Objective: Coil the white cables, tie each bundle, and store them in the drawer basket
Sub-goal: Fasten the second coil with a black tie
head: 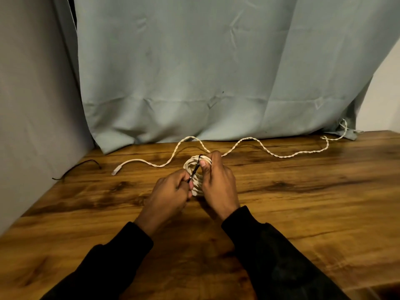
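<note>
Coiled white cable [195,176] held above table [303,202] centre: right hand [216,180] grips bundle, left hand [171,191] pinches black tie [194,171] across it. Tying underway. Loose white cable [270,152] along back edge uncoiled. Drawer basket unseen.

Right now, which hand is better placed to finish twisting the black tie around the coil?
Left, probably. The left hand already pinches the black tie at its free lower end, while the right hand grips the white coil and steadies it.

Table [303,191] glossy wood grain; curtain [184,72] matt creased cloth; cable [270,153] braided, possibly fabric-sheathed
</note>
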